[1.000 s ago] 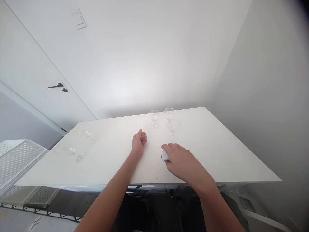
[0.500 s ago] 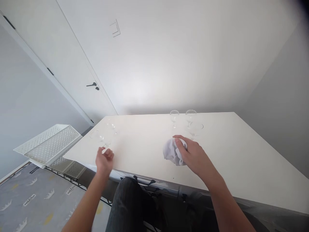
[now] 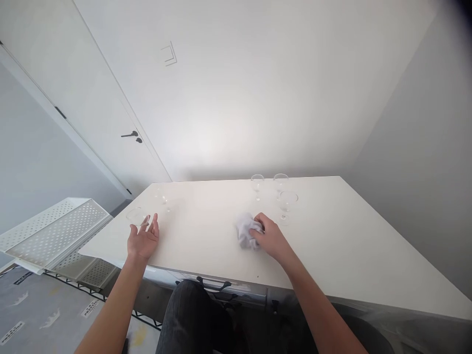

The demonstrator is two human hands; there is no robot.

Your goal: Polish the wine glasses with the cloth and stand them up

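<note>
My left hand is open, palm up, fingers spread, just right of a clear stemmed glass near the left edge of the white table. A second clear glass stands farther back on that side. My right hand is closed on a crumpled white cloth resting on the table's middle. Three clear stemmed glasses stand upright beyond it: one at the back left, one at the back right, one nearest my right hand.
A white perforated metal rack stands left of the table, below its level. A white door with a dark handle is in the wall at the left. My dark-trousered legs are under the table's front edge.
My left hand has reached forward to the glass at the table's left edge and opened. My right hand has gathered the cloth tighter. The view shifted slightly.
</note>
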